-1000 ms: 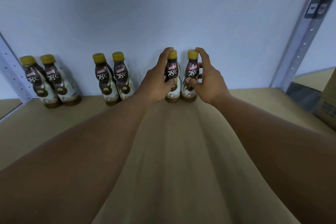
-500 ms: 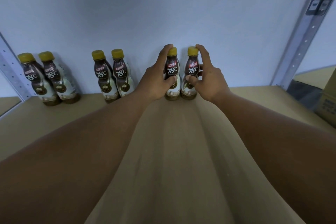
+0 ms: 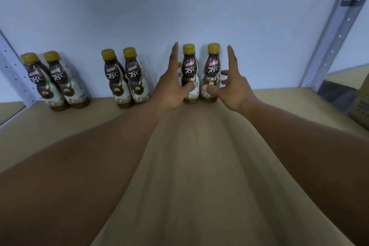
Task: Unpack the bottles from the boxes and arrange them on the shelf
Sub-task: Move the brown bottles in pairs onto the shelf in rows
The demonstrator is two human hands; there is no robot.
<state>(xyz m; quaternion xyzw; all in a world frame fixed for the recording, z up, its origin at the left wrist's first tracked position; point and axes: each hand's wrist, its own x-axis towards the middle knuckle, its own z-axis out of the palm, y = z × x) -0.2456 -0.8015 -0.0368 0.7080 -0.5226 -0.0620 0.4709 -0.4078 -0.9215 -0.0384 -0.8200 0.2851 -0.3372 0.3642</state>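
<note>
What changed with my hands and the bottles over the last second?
Both hands let go. The left hand spread its fingers off the fifth bottle, and the right hand opened off the sixth bottle; only the thumbs are still in front of them. Both bottles stayed upright at the back of the shelf, and the other four bottles did not move.

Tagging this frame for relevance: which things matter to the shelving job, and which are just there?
Job: left hand and right hand, both open beside the right pair of bottles; middle pair; left pair; shelf board; cardboard box at the right edge, probably.
Just there: metal post on the right; back wall.
</note>
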